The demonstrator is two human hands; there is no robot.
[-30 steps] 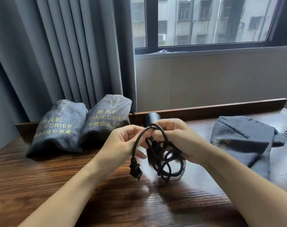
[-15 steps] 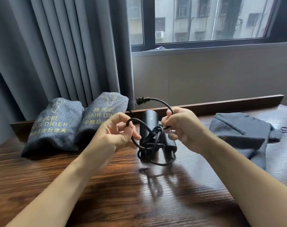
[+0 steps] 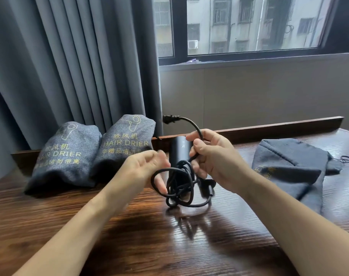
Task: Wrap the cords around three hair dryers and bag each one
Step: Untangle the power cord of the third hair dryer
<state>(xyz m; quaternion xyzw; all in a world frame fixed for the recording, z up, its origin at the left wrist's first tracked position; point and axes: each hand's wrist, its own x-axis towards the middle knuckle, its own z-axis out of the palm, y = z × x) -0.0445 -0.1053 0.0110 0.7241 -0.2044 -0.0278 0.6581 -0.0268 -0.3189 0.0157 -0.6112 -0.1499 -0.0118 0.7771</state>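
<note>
A brown wooden table [image 3: 50, 226] shines near a gray wall [image 3: 249, 96]. Long gray curtains [image 3: 70, 66] hang beside a window [image 3: 249, 24] showing a pale building [image 3: 239, 20]

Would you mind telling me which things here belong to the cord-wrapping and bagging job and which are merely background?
Job: black hair dryer; its cord and plug; left hand; right hand; empty bag; two filled bags.
Background: curtain; window; wooden table.

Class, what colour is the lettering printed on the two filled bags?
Yellow-gold lettering on grey bags, seen in the head view.
</note>
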